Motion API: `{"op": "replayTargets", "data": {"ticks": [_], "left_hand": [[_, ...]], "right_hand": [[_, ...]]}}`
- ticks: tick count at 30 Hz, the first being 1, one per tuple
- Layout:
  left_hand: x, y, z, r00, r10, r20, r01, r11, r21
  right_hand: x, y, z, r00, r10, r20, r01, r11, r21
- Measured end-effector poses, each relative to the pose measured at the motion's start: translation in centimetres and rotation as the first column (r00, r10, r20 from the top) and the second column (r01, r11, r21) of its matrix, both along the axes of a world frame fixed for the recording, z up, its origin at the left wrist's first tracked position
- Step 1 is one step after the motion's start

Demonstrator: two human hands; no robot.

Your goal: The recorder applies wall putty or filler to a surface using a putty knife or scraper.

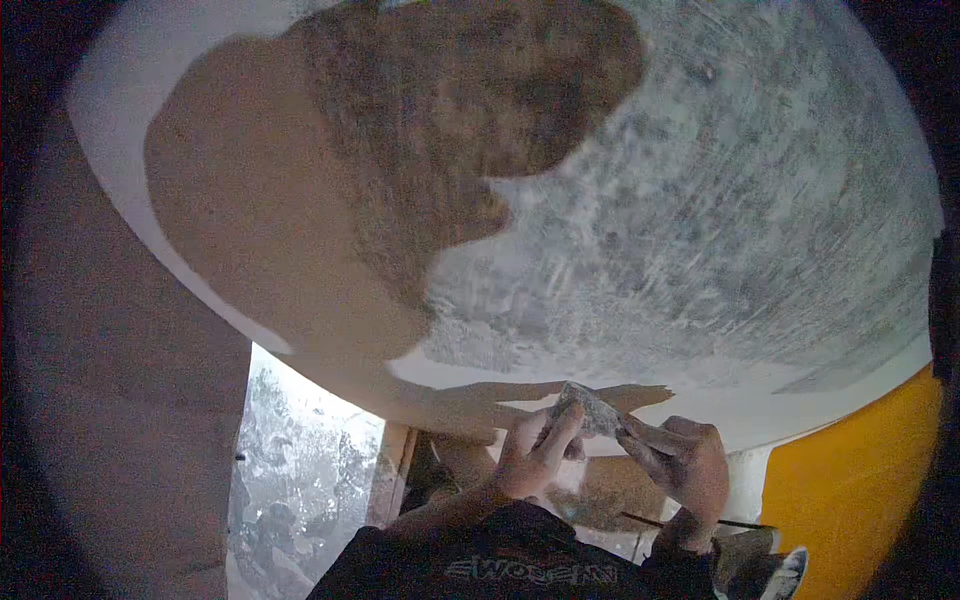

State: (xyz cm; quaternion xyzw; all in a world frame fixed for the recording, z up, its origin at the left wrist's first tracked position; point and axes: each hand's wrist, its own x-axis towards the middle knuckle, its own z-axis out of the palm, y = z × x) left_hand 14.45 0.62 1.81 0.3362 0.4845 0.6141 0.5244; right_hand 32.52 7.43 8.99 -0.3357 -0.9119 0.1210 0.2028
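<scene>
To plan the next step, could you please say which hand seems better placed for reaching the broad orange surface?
Probably the right hand, which appears nearer the orange surface; the left hand is farther away, holding a flat grey piece.

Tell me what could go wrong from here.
The left hand has fingers against the flat grey tool, so a slip might nick them. The right hand is close beside it, so the hands could bump. The broad shadow across the patchy surface might hide uneven spots.
</scene>
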Motion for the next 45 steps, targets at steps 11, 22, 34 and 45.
{"op": "replayTargets", "data": {"ticks": [11, 22, 34, 45], "left_hand": [[-1.1, -0.1, -0.2, 0.999, 0.007, 0.037, -0.007, 1.0, 0.002], [-1.6, -0.2, 0.1, 1.0, 0.016, 0.025, -0.017, 1.0, 0.026], [-5.7, -3.1, 0.5, 0.945, 0.324, 0.047, -0.321, 0.945, -0.053], [-1.0, -0.7, 0.7, 0.707, 0.277, -0.65, -0.003, 0.921, 0.39]], "right_hand": [[-1.2, -0.4, 0.1, 0.997, -0.062, 0.04, 0.063, 0.998, -0.02], [-1.9, -1.1, 1.3, 0.995, -0.085, 0.051, 0.084, 0.996, 0.024], [-6.8, -1.7, 0.0, 0.984, 0.177, 0.037, -0.18, 0.974, 0.14], [-3.4, -5.0, -8.6, 0.863, -0.018, -0.505, -0.016, 0.998, -0.062]]}}
